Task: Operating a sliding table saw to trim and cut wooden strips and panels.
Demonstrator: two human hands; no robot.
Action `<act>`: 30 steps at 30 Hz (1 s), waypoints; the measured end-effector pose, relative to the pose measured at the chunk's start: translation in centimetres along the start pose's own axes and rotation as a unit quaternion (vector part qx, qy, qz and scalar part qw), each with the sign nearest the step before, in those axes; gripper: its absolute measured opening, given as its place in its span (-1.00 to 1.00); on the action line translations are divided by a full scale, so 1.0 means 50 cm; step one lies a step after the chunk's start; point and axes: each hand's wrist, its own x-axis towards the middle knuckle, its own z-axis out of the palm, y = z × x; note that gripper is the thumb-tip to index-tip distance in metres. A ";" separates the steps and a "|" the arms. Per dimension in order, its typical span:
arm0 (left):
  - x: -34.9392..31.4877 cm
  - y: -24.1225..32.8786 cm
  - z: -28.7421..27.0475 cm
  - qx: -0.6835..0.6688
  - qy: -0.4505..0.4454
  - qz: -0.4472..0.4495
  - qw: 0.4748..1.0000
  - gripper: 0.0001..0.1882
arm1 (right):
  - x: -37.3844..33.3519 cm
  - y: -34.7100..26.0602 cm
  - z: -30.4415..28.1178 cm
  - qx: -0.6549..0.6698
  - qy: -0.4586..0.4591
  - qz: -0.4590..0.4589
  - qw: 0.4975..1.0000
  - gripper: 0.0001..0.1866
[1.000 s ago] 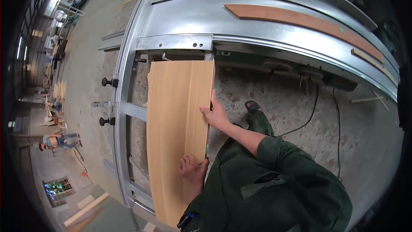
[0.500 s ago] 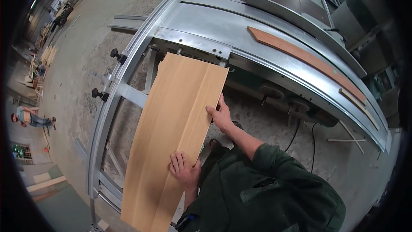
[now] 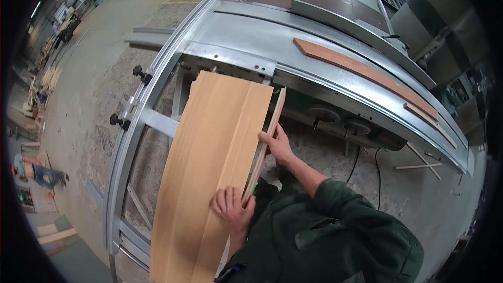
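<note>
A wide light-brown wooden board (image 3: 207, 152) lies lengthwise in front of me over the metal frame of a sliding table saw. Its far left corner is ragged. My right hand (image 3: 277, 144) is closed round a narrow wooden strip (image 3: 276, 112) that stands just off the board's right edge, with a thin gap between them. The thumb is on the board's side of the strip. My left hand (image 3: 233, 207) rests on the board near its right edge, fingers laid on the surface and thumb beside the strip's near end. That end is partly hidden by the hand.
The saw's silver sliding table (image 3: 251, 31) curves across the far side. On it lie a reddish-brown plank (image 3: 361, 73) and a shorter strip (image 3: 429, 123). Black knobs (image 3: 119, 121) stick out from the left rail. A person (image 3: 39, 171) is at far left. Cables (image 3: 378, 178) hang at right.
My right hand has drawn the narrow strip away from the board's right edge, opening a gap. My left hand has stayed on the board. The view has shifted slightly.
</note>
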 end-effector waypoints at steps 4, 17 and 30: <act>0.006 0.026 -0.022 -0.092 -0.038 0.074 0.992 -0.20 | -0.048 -0.035 -0.006 -0.065 0.112 -0.087 0.988 -0.26; -0.128 -0.359 -0.088 -0.367 -0.254 -0.160 0.881 -0.68 | -0.141 -0.094 -0.103 -0.252 -0.255 -0.004 0.934 -0.43; 0.228 0.381 0.082 -0.173 -0.195 0.078 0.962 -0.39 | -0.354 -0.213 -0.938 -0.123 0.107 0.068 0.984 -0.41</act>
